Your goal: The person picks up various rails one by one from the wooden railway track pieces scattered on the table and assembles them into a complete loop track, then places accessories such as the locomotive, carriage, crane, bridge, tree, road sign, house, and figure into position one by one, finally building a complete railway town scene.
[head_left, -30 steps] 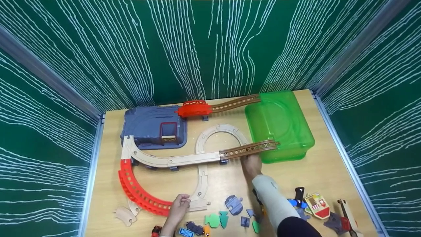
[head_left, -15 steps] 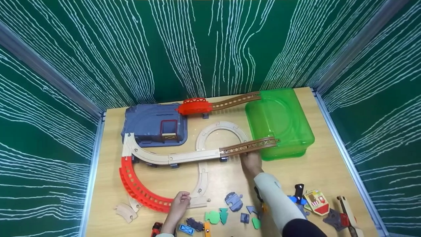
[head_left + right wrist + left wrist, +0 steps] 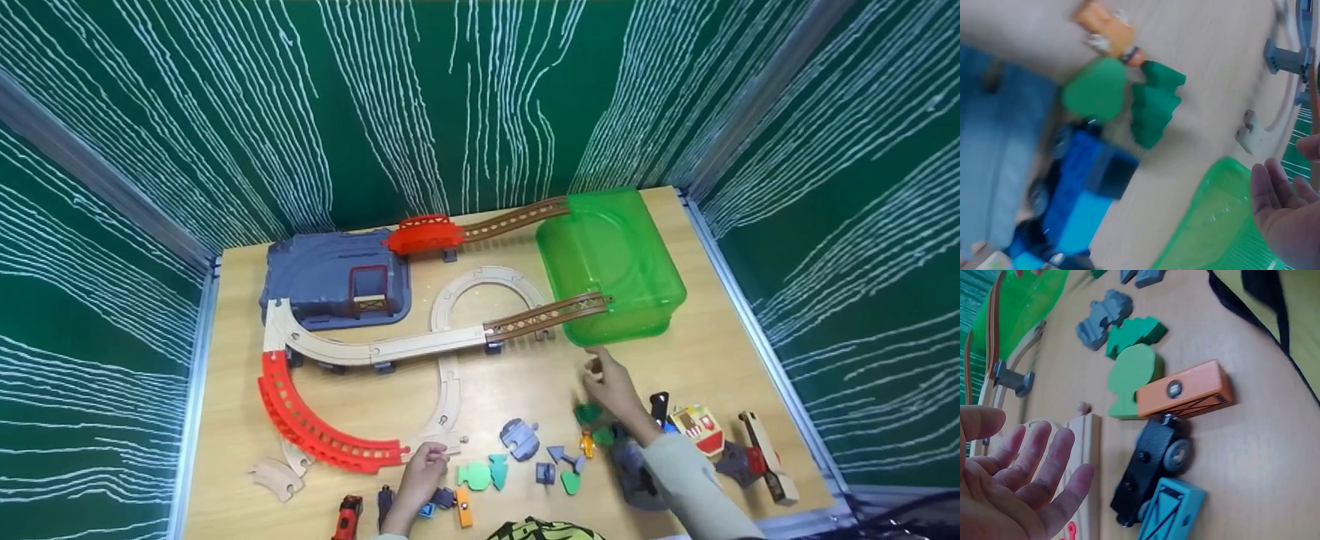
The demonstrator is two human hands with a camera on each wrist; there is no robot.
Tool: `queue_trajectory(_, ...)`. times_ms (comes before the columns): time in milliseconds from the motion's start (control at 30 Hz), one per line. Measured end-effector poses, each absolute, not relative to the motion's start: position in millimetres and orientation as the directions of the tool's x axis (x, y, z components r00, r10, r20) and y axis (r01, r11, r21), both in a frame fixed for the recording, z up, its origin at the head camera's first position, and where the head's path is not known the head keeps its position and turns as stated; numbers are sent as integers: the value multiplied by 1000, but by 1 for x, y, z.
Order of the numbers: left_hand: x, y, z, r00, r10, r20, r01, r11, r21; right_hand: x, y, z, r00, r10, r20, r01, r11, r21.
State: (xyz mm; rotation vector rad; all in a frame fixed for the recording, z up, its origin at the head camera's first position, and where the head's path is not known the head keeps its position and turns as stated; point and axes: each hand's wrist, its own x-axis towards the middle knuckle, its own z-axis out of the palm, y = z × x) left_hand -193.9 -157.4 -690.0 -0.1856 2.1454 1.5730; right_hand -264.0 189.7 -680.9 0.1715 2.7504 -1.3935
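My left hand (image 3: 426, 472) hovers by the end of the red curved track (image 3: 322, 433) and a wooden track piece (image 3: 1090, 455). Its fingers are relaxed and nothing is in them in the left wrist view. An orange wagon (image 3: 1185, 391), a black wheeled toy (image 3: 1148, 461) and a light green tree (image 3: 1135, 377) lie near it. In front of the green box (image 3: 611, 240), my right hand (image 3: 611, 386) is in the air, holding nothing, its fingers loosely bent. Nearest to it are a dark green tree (image 3: 1154, 104), a toy figure (image 3: 1107, 27) and a blue vehicle (image 3: 1084, 191).
A raised wooden track (image 3: 427, 345) and brown bridge track (image 3: 547, 315) run from the grey mountain base (image 3: 315, 262) to the green box. Below them curves a wooden loop (image 3: 484, 276). A red bridge (image 3: 424, 236) stands behind. More toy pieces lie along the near edge.
My right hand has come out from beneath the brown bridge track, back toward me and slightly right. The left hand stays by the red track. The head view has shifted a little.
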Motion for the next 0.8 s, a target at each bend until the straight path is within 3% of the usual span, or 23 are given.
queue_trajectory(100, -191, -157, -693, -872, 171, -458, -388, 327, 862, -245, 181, -678, -996, 45, -75, 87, 603, -793)
queue_trajectory(233, -189, -155, -693, -860, 171, -481, -410, 332, 850, -224, 153, -682, -994, -90, -59, -15, 663, -749)
queue_trajectory(367, -191, -152, -690, -872, 173, -458, -384, 342, 858, -212, 120, -694, -966, -210, -147, -72, 771, -633)
queue_trajectory(567, -194, -150, -689, -871, 168, -461, -384, 352, 853, -202, 94, -722, -927, -199, -317, -52, 907, -418)
queue_trajectory(800, -203, -151, -689, -893, 162, -420, -333, 389, 859, -210, 87, -735, -941, -190, -279, -52, 897, -438)
